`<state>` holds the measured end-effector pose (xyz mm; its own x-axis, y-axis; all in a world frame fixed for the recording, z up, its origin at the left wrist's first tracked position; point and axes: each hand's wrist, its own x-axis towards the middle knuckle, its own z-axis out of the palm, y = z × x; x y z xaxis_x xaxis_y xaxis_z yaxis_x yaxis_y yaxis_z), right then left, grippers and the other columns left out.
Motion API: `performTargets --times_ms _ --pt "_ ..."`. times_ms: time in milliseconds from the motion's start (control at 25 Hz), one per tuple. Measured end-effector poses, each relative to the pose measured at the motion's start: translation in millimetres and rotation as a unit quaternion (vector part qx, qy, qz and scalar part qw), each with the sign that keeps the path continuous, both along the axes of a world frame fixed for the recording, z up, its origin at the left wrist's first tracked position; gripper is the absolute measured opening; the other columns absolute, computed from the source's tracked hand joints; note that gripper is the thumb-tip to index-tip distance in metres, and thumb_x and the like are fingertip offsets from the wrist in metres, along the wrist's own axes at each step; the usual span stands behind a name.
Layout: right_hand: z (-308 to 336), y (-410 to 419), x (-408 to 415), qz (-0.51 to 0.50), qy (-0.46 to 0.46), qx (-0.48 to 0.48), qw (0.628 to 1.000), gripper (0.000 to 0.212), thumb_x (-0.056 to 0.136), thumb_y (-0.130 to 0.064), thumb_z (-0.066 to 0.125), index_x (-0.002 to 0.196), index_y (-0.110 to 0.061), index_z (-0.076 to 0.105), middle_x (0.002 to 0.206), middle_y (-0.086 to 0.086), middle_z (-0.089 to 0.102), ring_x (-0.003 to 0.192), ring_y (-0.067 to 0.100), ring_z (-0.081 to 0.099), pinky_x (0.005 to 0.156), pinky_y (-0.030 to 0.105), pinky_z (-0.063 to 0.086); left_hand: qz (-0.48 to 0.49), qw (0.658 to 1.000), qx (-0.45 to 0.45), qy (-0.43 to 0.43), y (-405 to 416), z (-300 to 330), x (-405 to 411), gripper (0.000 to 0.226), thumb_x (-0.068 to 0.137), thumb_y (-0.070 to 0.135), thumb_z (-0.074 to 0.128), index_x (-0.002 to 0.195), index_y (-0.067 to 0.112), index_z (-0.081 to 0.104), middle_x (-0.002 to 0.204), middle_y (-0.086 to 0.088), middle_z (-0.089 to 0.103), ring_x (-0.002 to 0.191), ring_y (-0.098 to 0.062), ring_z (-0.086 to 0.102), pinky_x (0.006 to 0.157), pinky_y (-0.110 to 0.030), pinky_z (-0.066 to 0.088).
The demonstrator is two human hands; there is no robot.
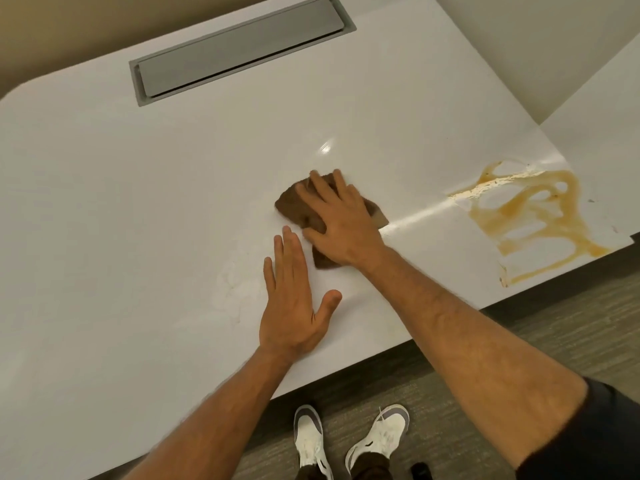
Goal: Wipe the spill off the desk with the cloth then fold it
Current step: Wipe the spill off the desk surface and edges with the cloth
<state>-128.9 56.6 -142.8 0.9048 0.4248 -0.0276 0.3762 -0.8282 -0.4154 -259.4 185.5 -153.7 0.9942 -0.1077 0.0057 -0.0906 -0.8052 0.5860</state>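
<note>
Fingers of the right hand spread flat and press down on the brown cloth, which lies bunched on the white desk near its middle; nothing is pinched, the palm simply covers most of the fabric. Just near and left of it, the left hand rests palm-down on the bare desk, fingers straight and together, thumb splayed, holding nothing. Well to the right, an amber spill streaks the surface by the desk's near-right corner. A grey cable hatch sits at the far side. White shoes stand on the floor below.
</note>
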Motion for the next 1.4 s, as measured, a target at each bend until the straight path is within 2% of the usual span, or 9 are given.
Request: performTargets --times_ms 80,240,520,680,840,1000,1160,1280,1400 --pt "1 2 -19 0.066 0.009 0.006 0.998 0.074 0.089 -0.044 0.056 0.156 -0.031 0.028 0.167 0.0 0.019 0.153 0.037 0.009 0.12 0.055 0.015 0.016 1.0 -0.01 -0.013 1 1 1 0.101 0.094 0.076 0.016 0.16 0.003 -0.007 0.171 -0.01 -0.013 0.159 -0.023 -0.011 0.127 -0.044 -0.013" --pt "7 -23 -68 0.09 0.026 0.012 0.995 0.076 0.088 -0.049 0.056 0.156 -0.036 0.024 0.168 -0.006 0.015 0.154 0.032 0.007 0.122 0.049 0.009 0.011 1.0 -0.013 -0.023 0 6 0 0.097 0.095 0.075 0.014 0.161 0.006 -0.003 0.172 -0.007 -0.008 0.159 -0.02 -0.011 0.127 -0.045 -0.012" --pt "5 -99 -151 0.032 0.007 -0.005 0.999 0.075 0.081 -0.042 0.058 0.152 -0.036 0.035 0.164 -0.005 0.026 0.153 0.029 0.021 0.12 0.05 0.027 -0.092 0.992 0.086 0.026 1 6 0 0.102 0.088 0.084 0.012 0.162 0.017 -0.008 0.172 0.0 -0.012 0.158 -0.017 -0.014 0.128 -0.051 -0.002" --pt "9 -127 -175 -0.129 -0.017 0.102 0.986 0.063 0.081 -0.027 0.06 0.144 -0.026 0.049 0.152 0.002 0.049 0.143 0.025 0.042 0.104 0.056 0.048 -0.122 0.977 0.173 0.041 0 6 2 0.095 0.091 0.081 0.01 0.162 0.022 -0.012 0.17 0.002 -0.018 0.157 -0.017 -0.017 0.128 -0.054 0.001" --pt "38 -146 -182 -0.303 -0.077 0.243 0.918 0.064 0.084 -0.01 0.061 0.145 -0.019 0.048 0.151 0.004 0.049 0.142 0.021 0.044 0.113 0.045 0.042 -0.126 0.973 0.186 0.047 -2 7 1 0.092 0.092 0.079 0.011 0.161 0.023 -0.013 0.17 0.004 -0.02 0.157 -0.017 -0.019 0.128 -0.052 -0.002" --pt "39 -181 -145 -0.443 -0.047 0.192 0.874 0.064 0.097 -0.017 0.057 0.155 -0.017 0.03 0.162 0.008 0.032 0.151 0.026 0.026 0.121 0.045 0.027 -0.132 0.97 0.197 0.055 -4 11 2 0.091 0.093 0.078 0.011 0.161 0.023 -0.014 0.17 0.003 -0.021 0.156 -0.017 -0.02 0.128 -0.052 -0.001" --pt "9 -176 -119 -0.452 0.003 -0.022 0.892 0.07 0.1 -0.05 0.032 0.155 -0.008 0.022 0.159 0.021 0.03 0.148 0.039 0.024 0.118 0.056 0.029 -0.132 0.969 0.202 0.058 -4 12 3 0.091 0.093 0.077 0.015 0.161 0.024 -0.014 0.169 0.003 -0.022 0.156 -0.017 -0.02 0.128 -0.052 -0.003" --pt "5 -163 -109 -0.431 -0.004 -0.053 0.901 0.086 0.092 -0.058 0.05 0.156 -0.01 0.019 0.159 0.02 0.03 0.148 0.04 0.026 0.121 0.051 0.024 -0.13 0.968 0.205 0.061 -5 11 4 0.091 0.094 0.076 0.018 0.161 0.024 -0.013 0.17 0.003 -0.02 0.157 -0.018 -0.019 0.127 -0.052 -0.002" --pt "7 -144 -110 -0.386 -0.019 -0.044 0.921 0.082 0.09 -0.042 0.063 0.156 -0.014 0.024 0.159 0.013 0.033 0.148 0.035 0.029 0.121 0.05 0.028 -0.127 0.968 0.211 0.054 -5 11 4 0.091 0.093 0.077 0.016 0.161 0.025 -0.016 0.169 0.003 -0.022 0.156 -0.018 -0.02 0.127 -0.052 -0.003"
